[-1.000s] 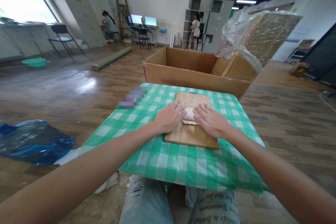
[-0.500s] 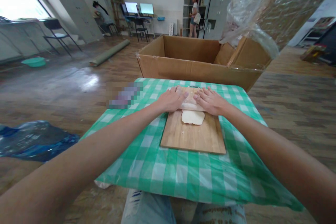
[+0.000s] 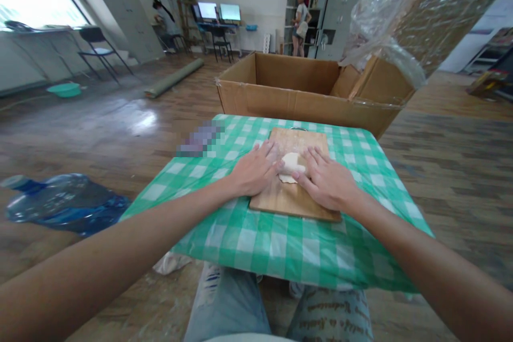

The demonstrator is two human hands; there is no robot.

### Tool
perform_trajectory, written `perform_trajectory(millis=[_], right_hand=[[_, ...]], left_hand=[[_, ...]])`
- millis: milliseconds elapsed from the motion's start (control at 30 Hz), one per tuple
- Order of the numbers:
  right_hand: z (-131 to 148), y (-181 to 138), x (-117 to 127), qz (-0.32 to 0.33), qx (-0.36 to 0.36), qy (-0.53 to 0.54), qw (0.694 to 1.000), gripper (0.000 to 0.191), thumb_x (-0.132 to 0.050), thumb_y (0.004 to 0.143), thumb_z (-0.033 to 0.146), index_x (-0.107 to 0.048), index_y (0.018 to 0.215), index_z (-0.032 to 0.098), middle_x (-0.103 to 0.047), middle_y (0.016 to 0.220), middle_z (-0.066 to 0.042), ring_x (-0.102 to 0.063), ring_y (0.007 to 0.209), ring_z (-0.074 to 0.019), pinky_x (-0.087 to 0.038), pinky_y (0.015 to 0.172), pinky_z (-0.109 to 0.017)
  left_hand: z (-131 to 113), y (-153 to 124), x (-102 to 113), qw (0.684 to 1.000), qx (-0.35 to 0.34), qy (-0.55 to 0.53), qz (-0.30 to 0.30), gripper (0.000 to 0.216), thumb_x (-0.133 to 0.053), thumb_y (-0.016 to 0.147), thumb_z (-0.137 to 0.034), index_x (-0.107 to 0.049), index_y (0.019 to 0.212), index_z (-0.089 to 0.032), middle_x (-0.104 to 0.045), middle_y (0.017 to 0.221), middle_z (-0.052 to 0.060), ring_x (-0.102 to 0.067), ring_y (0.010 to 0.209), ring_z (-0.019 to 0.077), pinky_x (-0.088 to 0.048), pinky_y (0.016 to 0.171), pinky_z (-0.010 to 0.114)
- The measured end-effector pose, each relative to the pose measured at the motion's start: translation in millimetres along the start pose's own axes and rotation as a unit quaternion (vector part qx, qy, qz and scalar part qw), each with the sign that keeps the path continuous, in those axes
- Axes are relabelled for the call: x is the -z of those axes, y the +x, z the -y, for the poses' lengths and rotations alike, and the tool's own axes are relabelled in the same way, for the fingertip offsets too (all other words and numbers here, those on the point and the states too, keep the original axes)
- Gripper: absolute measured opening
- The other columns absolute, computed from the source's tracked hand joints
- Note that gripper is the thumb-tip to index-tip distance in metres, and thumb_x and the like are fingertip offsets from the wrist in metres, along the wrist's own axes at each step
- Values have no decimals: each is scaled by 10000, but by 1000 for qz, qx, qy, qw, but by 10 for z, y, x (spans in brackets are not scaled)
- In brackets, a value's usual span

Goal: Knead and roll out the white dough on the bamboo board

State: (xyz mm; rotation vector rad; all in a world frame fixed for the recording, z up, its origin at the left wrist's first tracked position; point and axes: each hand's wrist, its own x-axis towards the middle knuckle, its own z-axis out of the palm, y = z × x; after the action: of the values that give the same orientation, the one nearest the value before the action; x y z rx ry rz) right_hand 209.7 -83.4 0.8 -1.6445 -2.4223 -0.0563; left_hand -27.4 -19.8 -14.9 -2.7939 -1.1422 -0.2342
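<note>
A flattened piece of white dough (image 3: 292,160) lies on a wooden cutting board (image 3: 296,207). Across it runs a pale rolling pin (image 3: 295,169), hard to tell from the dough; its ends are hidden beneath my palms. My left hand (image 3: 257,167) presses flat on the left end, its fingers stretched forward. On the other end rests my right hand (image 3: 329,175), also flat, with the fingers pointing away from me and the thumb reaching in over the dough. Flour dusts the far part of the board.
The green-and-white checked tablecloth (image 3: 256,248) covers the small table. Beyond it stands a large open cardboard box (image 3: 296,97) with plastic wrap. A big water bottle (image 3: 68,203) lies on the floor to the left. Two people are far back in the room.
Both hands have come back toward me with the rolling pin, from the board's far part to its middle. More dough now shows beyond the pin. The view has shifted slightly.
</note>
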Motion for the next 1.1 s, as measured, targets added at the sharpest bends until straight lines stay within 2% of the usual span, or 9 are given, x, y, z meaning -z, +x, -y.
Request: perform_trajectory(millis=[200,333,533,667,867,1000,1100], right_hand=[[108,-294,-21,-5,34,17,999,893,-230,1016,716,-295,1631,72,-316,1670,-173,-241,1567,-336,-264,1265,-524],[13,-274,-13,23,33,49,998,849,-188,1033,700,-288,1641,116,-301,1678,-136,-228,1570,-317,-248,1274,-526],[-303,66,-24,69,34,99,992,750,-28,1060,614,-314,1638,231,-272,1693,-34,-166,1585,-245,-174,1300,-509],[-515,349,-89,71,18,91,993,750,-21,1053,622,-327,1635,261,-245,1704,-26,-164,1587,-287,-174,1285,-574],[-770,744,-191,68,17,93,993,779,-10,1052,629,-453,1569,252,-386,1665,-40,-225,1577,-299,-172,1286,-542],[-879,938,-222,73,11,72,995,773,-1,1054,615,-512,1509,254,-467,1602,-72,-346,1520,-321,-255,1251,-559],[-867,938,-212,76,-14,63,995,775,-3,1045,637,-501,1510,268,-494,1573,-85,-370,1501,-344,-300,1218,-587]], left_hand=[[-190,-303,78,999,19,-4,-32,672,-166,1089,-498,-315,1603,-92,-286,1691,161,-143,1603,259,-117,1293,459],[-224,-291,121,999,23,-8,-21,698,-158,1084,-524,-355,1583,-78,-334,1670,168,-198,1592,268,-140,1288,454],[-98,23,75,999,38,-10,-28,731,-97,1084,-525,-419,1543,-56,-431,1612,192,-319,1547,284,-173,1273,454],[18,259,17,999,49,-16,-18,739,-68,1080,-522,-448,1530,-76,-445,1604,187,-370,1518,301,-216,1250,483],[216,622,-32,998,59,-10,-2,688,-127,1084,-507,-463,1529,-104,-396,1635,181,-347,1519,350,-204,1243,519],[374,840,-109,997,80,-20,9,702,-135,1078,-543,-393,1573,-118,-356,1653,189,-339,1516,380,-255,1210,541],[428,903,-146,998,64,-13,8,691,-134,1079,-538,-371,1586,-134,-336,1665,179,-300,1538,376,-235,1218,534]])
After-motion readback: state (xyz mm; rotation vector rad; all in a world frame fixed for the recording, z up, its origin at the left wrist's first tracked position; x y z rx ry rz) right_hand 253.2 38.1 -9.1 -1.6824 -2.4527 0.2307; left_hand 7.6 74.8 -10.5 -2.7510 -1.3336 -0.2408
